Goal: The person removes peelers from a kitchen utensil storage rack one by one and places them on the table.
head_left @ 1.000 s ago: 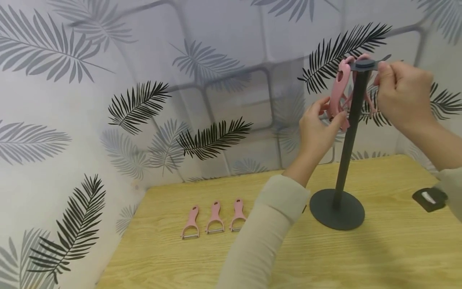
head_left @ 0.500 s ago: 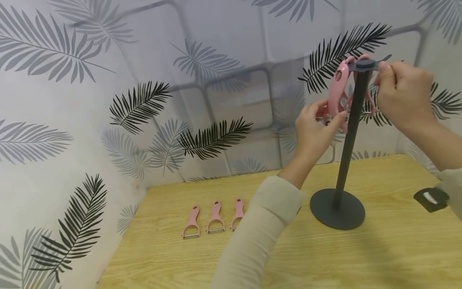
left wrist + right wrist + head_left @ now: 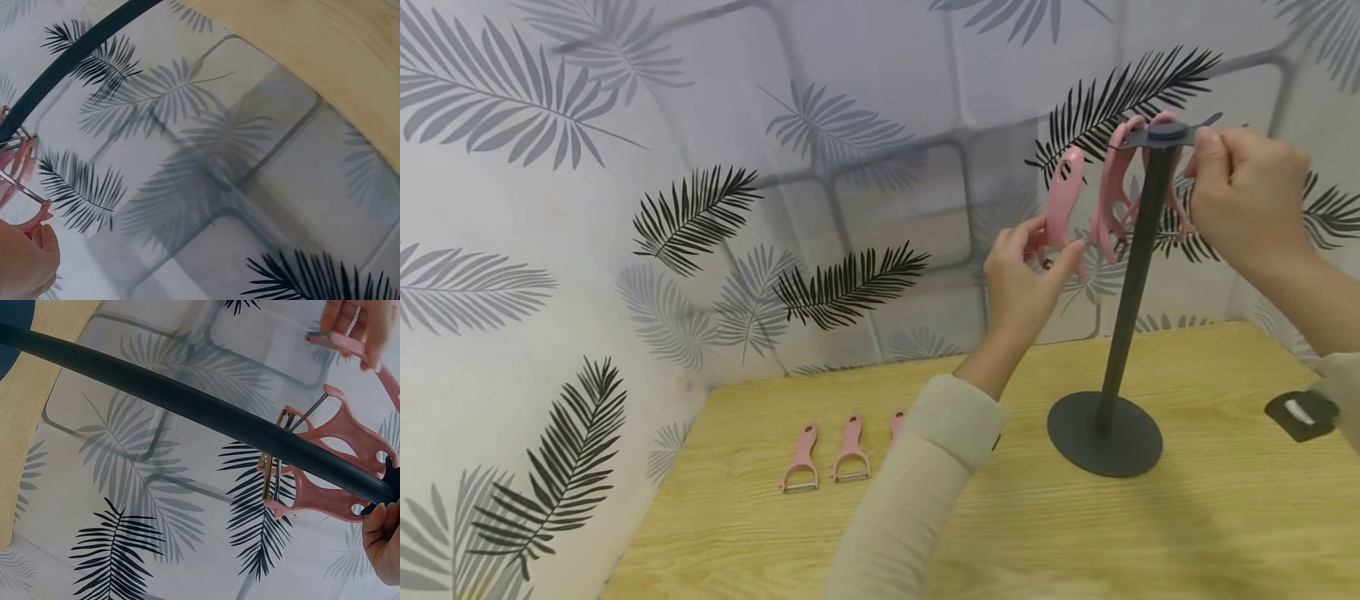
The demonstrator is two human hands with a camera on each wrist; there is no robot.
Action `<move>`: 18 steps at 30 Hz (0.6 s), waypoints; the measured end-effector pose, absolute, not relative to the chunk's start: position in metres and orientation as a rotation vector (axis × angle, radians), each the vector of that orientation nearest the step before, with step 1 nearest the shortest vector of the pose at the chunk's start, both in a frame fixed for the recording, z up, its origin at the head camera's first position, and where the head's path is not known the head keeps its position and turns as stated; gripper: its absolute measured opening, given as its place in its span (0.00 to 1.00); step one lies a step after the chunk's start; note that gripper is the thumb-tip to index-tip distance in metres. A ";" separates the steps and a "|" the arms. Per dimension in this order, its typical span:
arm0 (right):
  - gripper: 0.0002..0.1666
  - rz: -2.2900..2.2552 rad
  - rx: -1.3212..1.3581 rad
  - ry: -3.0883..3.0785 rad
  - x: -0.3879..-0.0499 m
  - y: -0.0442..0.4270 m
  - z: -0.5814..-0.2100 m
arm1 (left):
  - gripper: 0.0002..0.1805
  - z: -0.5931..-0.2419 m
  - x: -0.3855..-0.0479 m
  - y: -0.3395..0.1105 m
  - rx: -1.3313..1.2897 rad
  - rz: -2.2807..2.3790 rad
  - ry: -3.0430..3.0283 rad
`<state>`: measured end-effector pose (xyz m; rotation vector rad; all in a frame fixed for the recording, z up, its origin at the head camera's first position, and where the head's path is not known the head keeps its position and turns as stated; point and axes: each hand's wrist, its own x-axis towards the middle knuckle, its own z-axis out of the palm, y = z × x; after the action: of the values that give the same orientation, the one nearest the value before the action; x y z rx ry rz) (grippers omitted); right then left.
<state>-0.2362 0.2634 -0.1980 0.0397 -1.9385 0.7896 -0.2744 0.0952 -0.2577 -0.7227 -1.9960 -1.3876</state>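
My left hand [image 3: 1018, 275] pinches a pink peeler [image 3: 1063, 196] by its blade end, with the handle pointing up. This peeler is apart from the black stand [image 3: 1135, 283], to its left. Several other pink peelers [image 3: 347, 431] hang by their handle holes from the stand's top, blades down. My right hand [image 3: 1251, 196], fingers curled, grips one of the stand's top hooks on the right side. In the left wrist view, part of the left hand [image 3: 28, 262] shows at the lower left edge, beside the peeler's blade.
Three pink peelers [image 3: 802, 454] lie in a row on the wooden table [image 3: 737, 533], the rightmost partly hidden behind my left sleeve. The stand's round base [image 3: 1105, 446] rests at the right. A small black item with a white patch [image 3: 1300, 415] lies near the right sleeve.
The left hand has moved left and slightly down, taking its peeler away from the stand's top, where it was beside the hanging ones. The right hand has kept its grip on the hook.
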 end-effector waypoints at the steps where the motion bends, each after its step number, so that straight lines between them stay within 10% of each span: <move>1: 0.27 0.789 0.038 -1.939 -0.236 0.263 -0.198 | 0.19 -0.261 -0.275 0.093 -0.714 -1.391 -2.008; 18: 0.26 0.818 0.032 -1.930 -0.236 0.262 -0.199 | 0.19 -0.325 -0.291 0.059 -0.548 -1.456 -2.156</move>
<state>-0.2358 0.2620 -0.1987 0.0323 -1.9302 0.8176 -0.2911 0.0592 -0.3254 -0.5481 -2.1557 -1.4563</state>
